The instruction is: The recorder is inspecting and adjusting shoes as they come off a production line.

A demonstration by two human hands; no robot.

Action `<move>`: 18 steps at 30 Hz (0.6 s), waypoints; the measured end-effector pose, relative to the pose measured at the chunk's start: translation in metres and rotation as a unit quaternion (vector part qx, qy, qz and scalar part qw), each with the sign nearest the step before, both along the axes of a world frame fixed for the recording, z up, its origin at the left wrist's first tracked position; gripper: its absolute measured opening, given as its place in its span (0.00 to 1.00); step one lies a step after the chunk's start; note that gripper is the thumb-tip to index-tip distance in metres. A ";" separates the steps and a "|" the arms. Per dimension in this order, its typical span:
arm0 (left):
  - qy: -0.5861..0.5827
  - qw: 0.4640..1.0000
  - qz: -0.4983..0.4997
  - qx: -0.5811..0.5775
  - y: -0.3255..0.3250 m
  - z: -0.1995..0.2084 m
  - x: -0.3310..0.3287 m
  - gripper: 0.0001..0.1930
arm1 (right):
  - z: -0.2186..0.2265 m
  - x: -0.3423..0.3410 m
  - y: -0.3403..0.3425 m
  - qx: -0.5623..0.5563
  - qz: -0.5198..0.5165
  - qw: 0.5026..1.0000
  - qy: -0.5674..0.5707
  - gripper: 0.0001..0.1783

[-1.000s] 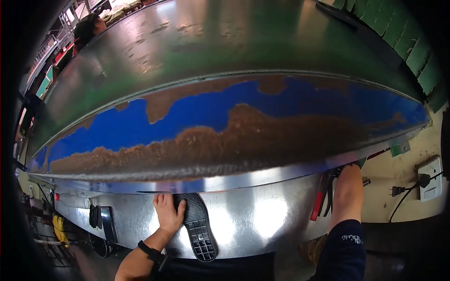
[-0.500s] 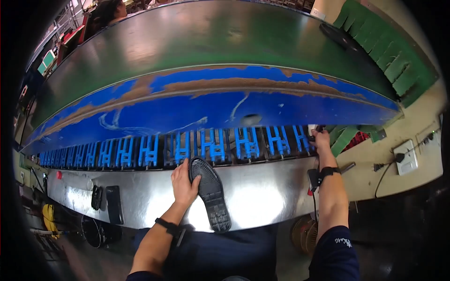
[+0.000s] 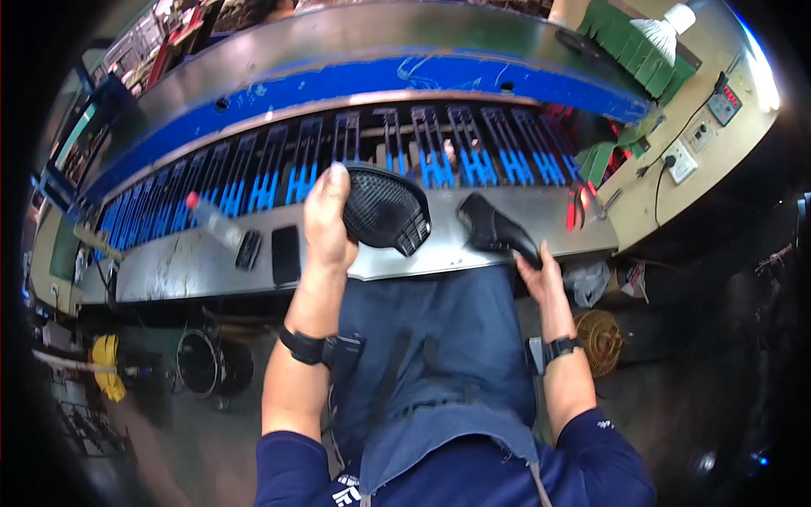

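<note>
A black shoe sole (image 3: 387, 207) with a textured inner face is held up above the metal ledge (image 3: 372, 264) in my left hand (image 3: 326, 221), thumb along its edge. To its right a black shoe (image 3: 492, 225) lies on the ledge. The fingers of my right hand (image 3: 542, 277) are closed around the shoe's right end, at the ledge's front edge. The sole and the shoe are apart.
A row of blue-tipped racks (image 3: 435, 167) runs behind the ledge, under a blue-edged conveyor (image 3: 380, 78). Left on the ledge are a red-capped bottle (image 3: 218, 223), a small black object (image 3: 248, 250) and a phone (image 3: 285, 255). Red-handled pliers (image 3: 576, 208) lie right.
My left hand has lifted the sole off the ledge and tilted it. My right hand has come back from the racks and now grips a black shoe. The view has shifted lower.
</note>
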State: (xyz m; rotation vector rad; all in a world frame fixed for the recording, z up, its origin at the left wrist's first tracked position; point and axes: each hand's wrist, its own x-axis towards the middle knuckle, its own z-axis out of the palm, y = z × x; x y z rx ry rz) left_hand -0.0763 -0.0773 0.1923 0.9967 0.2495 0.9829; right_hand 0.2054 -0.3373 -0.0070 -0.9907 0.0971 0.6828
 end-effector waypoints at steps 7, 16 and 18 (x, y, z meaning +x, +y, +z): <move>-0.055 0.978 -0.121 -0.162 -0.033 -0.020 -0.104 0.28 | 0.050 -0.038 0.000 -0.521 0.045 0.525 -0.671 0.29; -0.145 0.922 -0.190 -0.305 -0.046 -0.175 -0.126 0.43 | 0.210 -0.071 -0.018 -0.189 0.116 0.761 -0.609 0.14; -0.102 0.930 -0.159 -0.315 -0.041 -0.189 -0.130 0.43 | 0.187 -0.066 -0.023 -0.130 0.188 0.821 -0.523 0.15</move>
